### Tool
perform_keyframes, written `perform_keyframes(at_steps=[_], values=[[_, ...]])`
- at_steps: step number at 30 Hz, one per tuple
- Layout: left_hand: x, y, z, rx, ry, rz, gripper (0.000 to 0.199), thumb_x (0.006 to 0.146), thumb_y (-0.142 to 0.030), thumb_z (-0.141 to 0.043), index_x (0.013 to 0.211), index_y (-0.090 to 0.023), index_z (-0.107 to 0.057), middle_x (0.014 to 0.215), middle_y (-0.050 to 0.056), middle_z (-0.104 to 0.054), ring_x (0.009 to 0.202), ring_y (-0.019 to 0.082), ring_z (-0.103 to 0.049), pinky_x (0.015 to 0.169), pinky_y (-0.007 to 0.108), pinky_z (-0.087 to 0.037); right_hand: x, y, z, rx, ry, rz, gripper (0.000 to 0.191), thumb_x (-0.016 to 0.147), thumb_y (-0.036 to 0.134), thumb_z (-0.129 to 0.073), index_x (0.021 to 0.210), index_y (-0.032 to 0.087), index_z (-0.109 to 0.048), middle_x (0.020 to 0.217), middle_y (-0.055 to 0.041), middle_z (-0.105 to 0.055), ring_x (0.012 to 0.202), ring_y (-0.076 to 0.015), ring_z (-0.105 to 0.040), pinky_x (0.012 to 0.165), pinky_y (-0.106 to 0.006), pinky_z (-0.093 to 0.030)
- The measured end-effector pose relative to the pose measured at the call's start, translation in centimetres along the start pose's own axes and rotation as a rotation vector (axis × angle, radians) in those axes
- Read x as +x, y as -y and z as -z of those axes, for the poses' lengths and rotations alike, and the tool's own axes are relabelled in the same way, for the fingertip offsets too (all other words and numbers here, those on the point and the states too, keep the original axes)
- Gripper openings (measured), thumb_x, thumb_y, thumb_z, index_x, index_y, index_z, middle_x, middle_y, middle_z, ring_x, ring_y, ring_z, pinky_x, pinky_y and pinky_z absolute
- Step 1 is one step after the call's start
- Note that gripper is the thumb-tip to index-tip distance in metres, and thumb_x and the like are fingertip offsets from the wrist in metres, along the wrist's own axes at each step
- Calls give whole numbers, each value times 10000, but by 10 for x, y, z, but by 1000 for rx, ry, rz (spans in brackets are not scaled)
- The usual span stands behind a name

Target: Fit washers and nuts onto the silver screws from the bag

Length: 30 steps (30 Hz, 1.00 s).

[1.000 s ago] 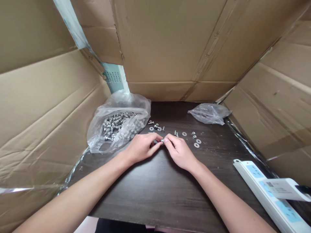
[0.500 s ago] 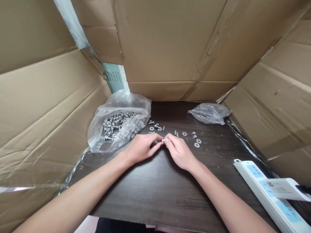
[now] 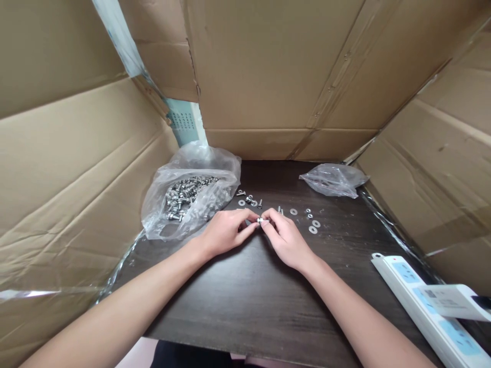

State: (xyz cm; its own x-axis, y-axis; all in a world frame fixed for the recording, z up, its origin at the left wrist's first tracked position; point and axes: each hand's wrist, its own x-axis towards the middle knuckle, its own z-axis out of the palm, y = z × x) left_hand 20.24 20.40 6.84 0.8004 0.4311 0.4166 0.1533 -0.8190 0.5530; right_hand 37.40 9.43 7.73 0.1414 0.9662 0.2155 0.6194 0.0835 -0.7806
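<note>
Over the middle of the dark table, my left hand and my right hand meet fingertip to fingertip. Pinched between them is a small silver bolt, with what looks like a nut on it; the fingers cover part of it. Both thumbs and forefingers are closed on this piece. Just beyond the hands lie loose bolts and a flat washer. To the right of my right hand are two nuts and more flat washers.
An open clear plastic bag full of bolts stands at the left. Another clear bag lies at the back right. A white power strip runs along the right edge. Cardboard walls enclose the dark table.
My right fingers have shifted slightly and opened a little around the bolt, so more of it shows. The whole view has moved slightly; my left hand keeps its pinch.
</note>
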Motion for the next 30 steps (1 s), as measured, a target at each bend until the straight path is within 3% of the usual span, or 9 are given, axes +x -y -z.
perform_keyframes(at_steps=[8, 16, 30], values=[[0, 0, -2, -3, -4, -46, 160, 985, -255, -601, 1085, -174, -696, 941, 22, -773, 698, 122, -708, 657, 229, -525, 1, -3, -1, 2, 30, -16, 382, 1052, 363, -365, 708, 209, -424, 679, -2, -524, 648, -151, -495, 649, -292, -363], [1, 0, 0, -22, -11, 23, 142, 970, -272, -616, 1042, -185, -703, 955, 9, -776, 698, 124, -710, 671, 237, -532, 0, 0, 0, 9, -13, -13, 165, 1007, 305, -458, 902, 204, -534, 831, -20, -613, 751, -168, -547, 715, -297, -407], [1, -1, -1, -25, 8, 22, 165, 975, -300, -604, 1046, -187, -701, 932, 16, -774, 682, 127, -707, 664, 241, -534, 2, -3, -1, 14, 17, -26, 247, 1019, 321, -424, 826, 205, -527, 774, -12, -605, 719, -163, -536, 700, -299, -394]])
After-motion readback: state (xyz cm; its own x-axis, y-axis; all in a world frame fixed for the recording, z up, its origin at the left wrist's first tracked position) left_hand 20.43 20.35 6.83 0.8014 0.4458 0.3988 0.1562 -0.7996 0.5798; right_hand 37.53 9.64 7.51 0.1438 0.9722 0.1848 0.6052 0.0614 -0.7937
